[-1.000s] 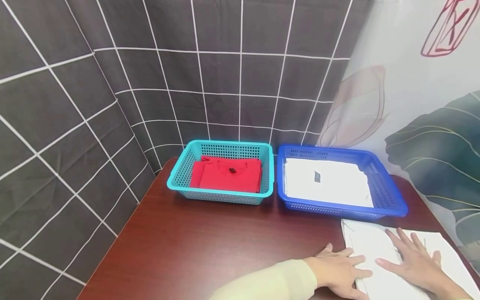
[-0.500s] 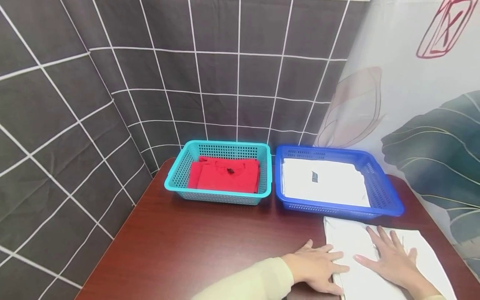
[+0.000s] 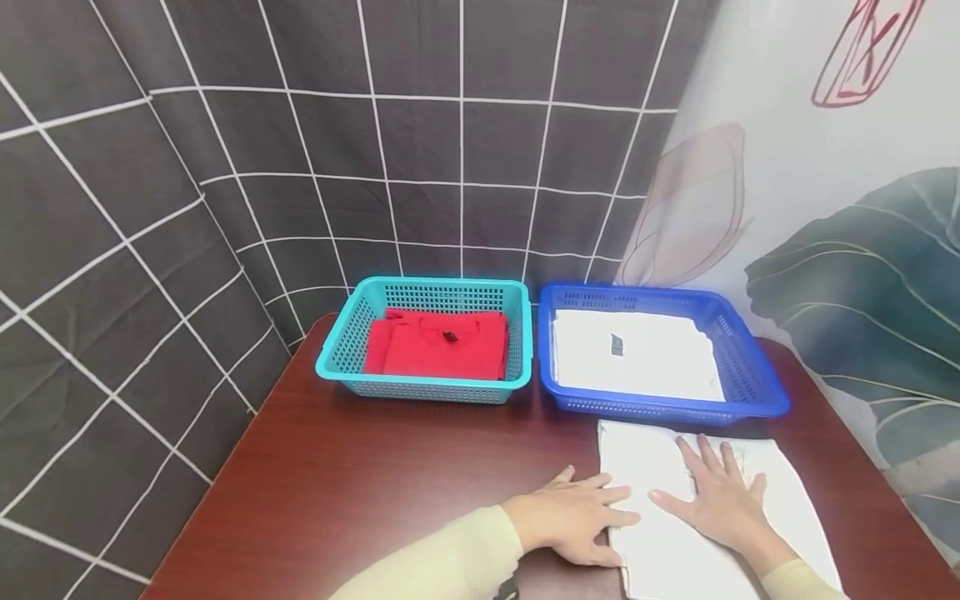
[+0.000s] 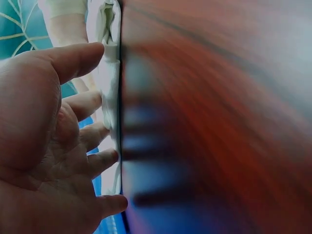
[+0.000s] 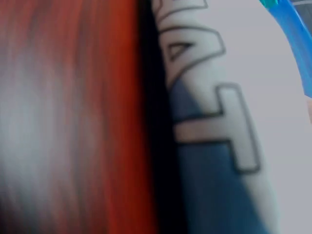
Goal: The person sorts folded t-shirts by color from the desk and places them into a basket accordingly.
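A folded white shirt [image 3: 667, 554] lies on the table at the lower right of the head view. My left hand [image 3: 566, 521] is against its left edge, fingers spread and straight, with the fingertips on the cloth. Flat on top of the shirt rests my right hand [image 3: 723, 504], its fingers also spread. In the left wrist view the left hand [image 4: 39, 131] has its fingertips at the layered side of the folded shirt [image 4: 111, 83]. Outlined print letters and a dark blue patch show on the shirt [image 5: 273, 97] in the right wrist view, where the right hand is mostly out of frame.
A teal basket [image 3: 420, 384] holding folded red clothing [image 3: 442, 354] stands at the back of the brown table [image 3: 375, 467]. Beside it, just behind the shirt, is a blue basket [image 3: 757, 404] with folded white clothing [image 3: 652, 358]. Curtains hang behind and at the left.
Both hands have moved left over the table together with the white shirt, which now lies further left below the blue basket. The head view has turned slightly; the baskets stay put.
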Demonstrator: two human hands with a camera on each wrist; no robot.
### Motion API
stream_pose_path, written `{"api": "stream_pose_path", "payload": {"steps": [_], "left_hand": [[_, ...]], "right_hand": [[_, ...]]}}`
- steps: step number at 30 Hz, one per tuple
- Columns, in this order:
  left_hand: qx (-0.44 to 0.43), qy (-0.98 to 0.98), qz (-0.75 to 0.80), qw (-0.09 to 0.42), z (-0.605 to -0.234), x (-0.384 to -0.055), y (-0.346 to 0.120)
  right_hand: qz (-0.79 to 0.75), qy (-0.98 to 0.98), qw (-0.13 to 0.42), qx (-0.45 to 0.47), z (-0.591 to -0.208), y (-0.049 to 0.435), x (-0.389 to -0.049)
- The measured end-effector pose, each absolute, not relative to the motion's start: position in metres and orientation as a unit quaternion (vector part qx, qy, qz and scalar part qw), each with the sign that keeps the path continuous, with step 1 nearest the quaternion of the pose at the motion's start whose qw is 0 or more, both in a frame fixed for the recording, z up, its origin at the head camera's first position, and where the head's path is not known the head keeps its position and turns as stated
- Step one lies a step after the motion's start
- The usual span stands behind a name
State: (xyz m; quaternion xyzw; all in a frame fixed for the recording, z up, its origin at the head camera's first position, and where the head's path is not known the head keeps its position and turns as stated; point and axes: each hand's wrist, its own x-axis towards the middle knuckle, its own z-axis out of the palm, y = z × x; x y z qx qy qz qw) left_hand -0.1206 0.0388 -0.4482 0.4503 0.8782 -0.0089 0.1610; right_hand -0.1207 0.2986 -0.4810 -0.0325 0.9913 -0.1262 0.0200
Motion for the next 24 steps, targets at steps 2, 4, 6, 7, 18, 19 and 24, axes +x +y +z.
{"api": "stream_pose_path", "payload": {"steps": [2, 4, 6, 7, 18, 19, 24], "left_hand": [[0.452, 0.878, 0.002, 0.156, -0.450, -0.120, 0.027], [0.453, 0.878, 0.013, 0.154, -0.452, -0.120, 0.017], [0.455, 0.877, 0.025, 0.152, -0.453, -0.121, 0.007], [0.455, 0.877, 0.031, 0.152, -0.453, -0.121, 0.002], [0.461, 0.872, 0.082, 0.143, -0.455, -0.118, -0.055], [0.460, 0.872, 0.087, 0.143, -0.455, -0.119, -0.060], [0.447, 0.875, 0.108, 0.149, -0.454, -0.118, -0.081]], "right_hand": [[-0.127, 0.991, 0.019, -0.032, -0.480, 0.287, -0.120], [-0.126, 0.991, 0.012, -0.033, -0.479, 0.276, -0.120], [-0.126, 0.992, 0.007, -0.033, -0.478, 0.266, -0.119], [-0.124, 0.992, 0.006, -0.031, -0.477, 0.261, -0.119], [-0.139, 0.990, -0.009, -0.023, -0.484, 0.206, -0.115], [-0.140, 0.990, -0.011, -0.022, -0.483, 0.201, -0.116], [-0.144, 0.989, 0.001, -0.017, -0.479, 0.179, -0.118]]}}
